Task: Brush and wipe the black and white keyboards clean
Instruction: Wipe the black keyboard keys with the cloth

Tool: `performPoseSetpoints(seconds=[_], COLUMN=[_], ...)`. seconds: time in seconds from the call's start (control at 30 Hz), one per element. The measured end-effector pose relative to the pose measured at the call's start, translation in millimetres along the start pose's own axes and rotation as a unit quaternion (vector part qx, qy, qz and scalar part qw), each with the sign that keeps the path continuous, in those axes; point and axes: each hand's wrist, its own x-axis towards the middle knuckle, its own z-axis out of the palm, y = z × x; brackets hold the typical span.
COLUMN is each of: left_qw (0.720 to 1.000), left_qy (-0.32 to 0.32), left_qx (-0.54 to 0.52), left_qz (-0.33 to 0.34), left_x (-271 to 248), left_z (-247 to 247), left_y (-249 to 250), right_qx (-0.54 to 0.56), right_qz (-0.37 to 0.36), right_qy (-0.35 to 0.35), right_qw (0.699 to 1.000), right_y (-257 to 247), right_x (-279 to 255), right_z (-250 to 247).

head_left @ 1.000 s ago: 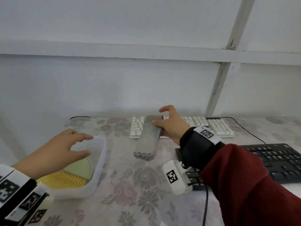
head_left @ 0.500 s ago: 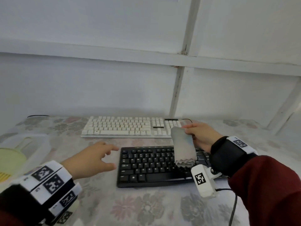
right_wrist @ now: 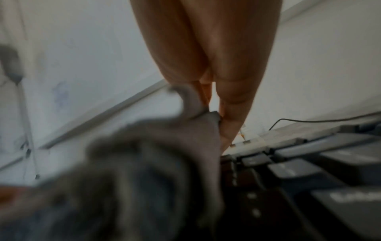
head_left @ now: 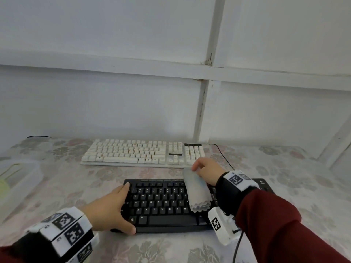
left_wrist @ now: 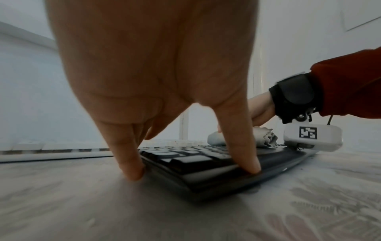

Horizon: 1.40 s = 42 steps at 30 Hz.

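Note:
A black keyboard lies near the table's front, with a white keyboard behind it by the wall. My left hand rests on the black keyboard's left end, index finger along the side and thumb on the front edge. In the left wrist view the left hand's straight fingers press down at that corner of the black keyboard. My right hand pinches the top of a folded grey cloth, which lies across the keys right of centre. The cloth fills the blurred right wrist view.
A translucent plastic container with a yellow-green brush inside sits at the table's left edge. A black cable runs from the white keyboard down behind my right wrist. The table wears a floral cover, with a white wall close behind.
My left hand left the container and came to rest on the black keyboard's left end. My right hand carried the cloth from the white keyboard onto the black keyboard's keys.

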Motion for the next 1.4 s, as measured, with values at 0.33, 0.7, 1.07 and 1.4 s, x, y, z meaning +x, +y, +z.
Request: performPoseSetpoints(seconds=[0.33,0.7,1.07,1.4], left_qw=[0.997,0.996,0.995,0.996], left_qy=[0.012,0.042,0.059,0.058], left_qx=[-0.075,-0.059,-0.048,-0.023], left_qz=[0.031,0.055,0.065,0.056], left_x=[9.3,13.1,15.5,18.0], left_z=[1.8,6.6,4.5,3.5], left_y=[-19.0,-25.0,-25.2,-23.8], right_qx=[-0.341,-0.309,-0.456,-0.393], right_qz=[-0.013,-0.206,-0.165,-0.086], right_qy=[-0.122,-0.206,-0.255,-0.209], right_qw=[0.932,0.905,0.836,0.891], right_y=[-30.8,-120.7,-120.9,-37.7], right_x=[0.7,26.4,34.8,18.9], right_z=[11.0,80.2,88.9,13.5])
